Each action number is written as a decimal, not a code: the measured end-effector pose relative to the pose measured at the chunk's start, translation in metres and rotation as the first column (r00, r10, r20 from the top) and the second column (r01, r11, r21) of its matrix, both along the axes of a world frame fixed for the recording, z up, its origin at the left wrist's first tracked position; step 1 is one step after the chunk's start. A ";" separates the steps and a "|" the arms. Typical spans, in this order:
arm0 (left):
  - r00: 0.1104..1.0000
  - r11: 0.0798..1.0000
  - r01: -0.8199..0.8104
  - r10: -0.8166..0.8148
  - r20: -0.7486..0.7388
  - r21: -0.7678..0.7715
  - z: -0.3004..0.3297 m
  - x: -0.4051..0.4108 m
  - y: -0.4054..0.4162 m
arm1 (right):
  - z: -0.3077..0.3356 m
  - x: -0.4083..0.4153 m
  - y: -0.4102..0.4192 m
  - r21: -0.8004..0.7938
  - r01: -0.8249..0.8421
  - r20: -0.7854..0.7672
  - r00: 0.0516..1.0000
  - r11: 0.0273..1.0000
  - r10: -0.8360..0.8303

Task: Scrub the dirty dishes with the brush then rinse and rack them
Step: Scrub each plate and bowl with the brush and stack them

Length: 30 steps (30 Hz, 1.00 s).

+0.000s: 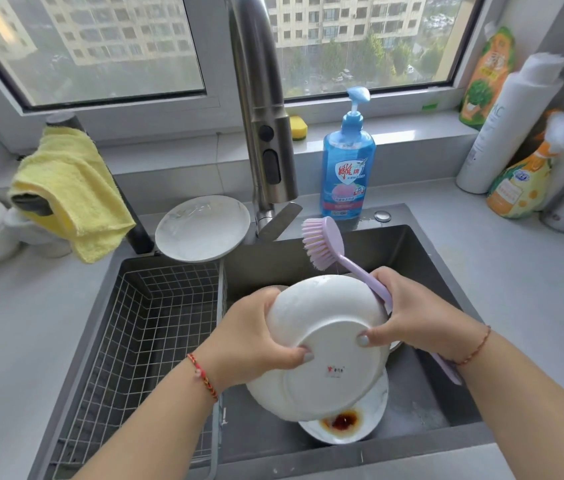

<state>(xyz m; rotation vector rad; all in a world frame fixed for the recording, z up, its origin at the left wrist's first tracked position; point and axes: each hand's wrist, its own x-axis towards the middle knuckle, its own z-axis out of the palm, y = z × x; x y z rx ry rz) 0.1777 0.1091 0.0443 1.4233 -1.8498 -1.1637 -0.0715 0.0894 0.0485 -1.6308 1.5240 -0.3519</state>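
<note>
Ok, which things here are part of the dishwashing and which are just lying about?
In the job: bowl held in both hands, left hand, right hand; brush in the right hand; stained plate; leaning plate; rack; tap; soap.

Lying about: cloth; sponge; bottles.

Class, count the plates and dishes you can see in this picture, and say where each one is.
3. One white plate is held bottom-up in both hands over the sink; a sauce-stained plate lies beneath it; one plate leans behind the wire rack. Others may be hidden underneath.
</note>
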 end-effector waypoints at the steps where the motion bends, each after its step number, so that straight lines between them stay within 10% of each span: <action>1: 1.000 1.000 -0.009 0.009 0.010 -0.024 -0.003 -0.001 0.002 | -0.002 0.001 0.000 -0.017 0.004 -0.013 1.000 1.000 -0.005; 10: 0.926 0.924 -0.377 0.373 -0.064 -0.068 -0.018 0.003 0.006 | -0.015 0.003 0.021 -0.076 0.449 0.262 0.870 0.890 -0.417; 16: 0.905 0.898 -0.418 0.424 0.019 -0.135 -0.023 0.002 0.006 | 0.001 0.034 0.053 -0.090 0.273 0.282 0.929 0.958 -0.238; 21: 0.891 0.870 -0.394 0.441 0.109 -0.296 -0.026 -0.006 0.004 | 0.025 0.064 0.075 -0.216 -0.104 -0.055 0.994 0.971 0.094; 30: 0.895 0.888 -0.446 0.441 -0.062 -0.112 -0.018 0.008 0.013 | 0.004 0.022 0.043 0.142 0.359 0.178 0.908 0.923 -0.380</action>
